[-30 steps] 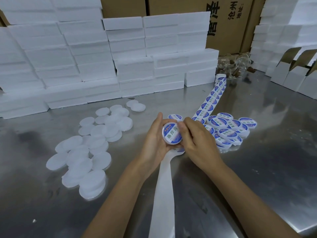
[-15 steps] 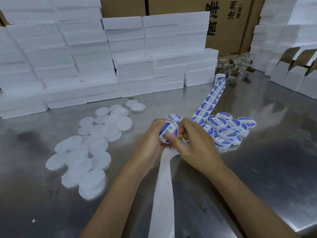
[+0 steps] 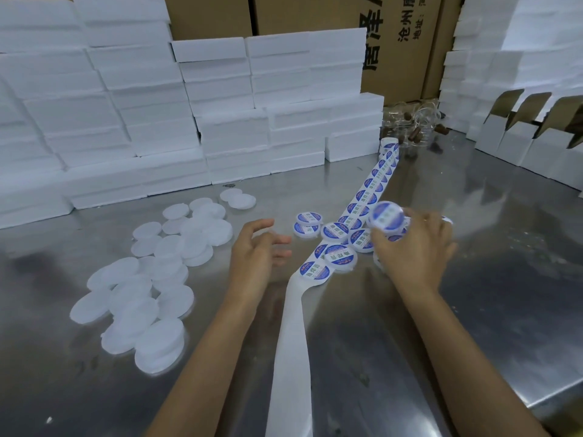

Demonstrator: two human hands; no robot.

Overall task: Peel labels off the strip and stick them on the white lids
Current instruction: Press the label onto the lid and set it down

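Our right hand (image 3: 413,247) pinches a labelled lid (image 3: 387,217) over the finished pile (image 3: 339,244), left hand (image 3: 255,250) fingers spread empty; next we likely need a plain lid (image 3: 157,348).

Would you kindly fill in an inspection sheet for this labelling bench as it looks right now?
Surface: shiny steel table.
Job's things: plain white round lids heaped at left; blue-and-white label strip running to bare backing; labelled lids beside the strip.
Clutter: clear jars at the back.
Hands: left hand open, holding nothing; right hand holds a blurred labelled lid.
Cables: nothing seen.
Surroundings: white foam blocks, brown cartons, open white boxes.
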